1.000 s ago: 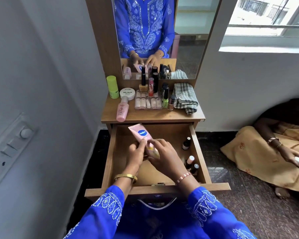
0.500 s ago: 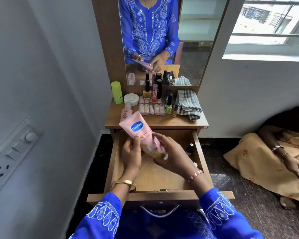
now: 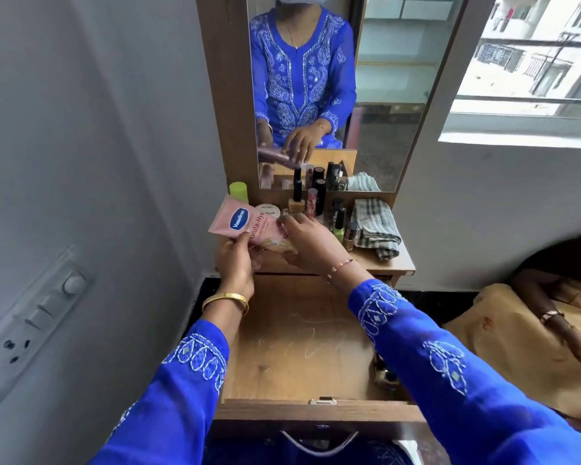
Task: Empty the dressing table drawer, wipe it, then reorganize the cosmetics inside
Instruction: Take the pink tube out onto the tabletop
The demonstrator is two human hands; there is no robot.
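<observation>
pink tube (image 3: 245,226) held between both hands.

Head-worn wide-angle camera, looking forward and down, close over open drawer (image 3: 302,347) (edges perhaps distorted)

**Setting: bedroom corner in a home**

Narrow wooden dressing table (image 3: 396,263) against a white wall, tall mirror (image 3: 376,95) above the tabletop. Tabletop carries nail polish bottles (image 3: 339,223), lipsticks (image 3: 319,193), a round jar (image 3: 268,211) and a folded checked cloth (image 3: 376,226). Drawer (image 3: 302,347) below stands pulled out. Wall switchboard with socket (image 3: 31,327) at left. Window (image 3: 534,62) at right shows apartment buildings outside. Dark stone floor (image 3: 426,297); a second person sits on it at right.
</observation>
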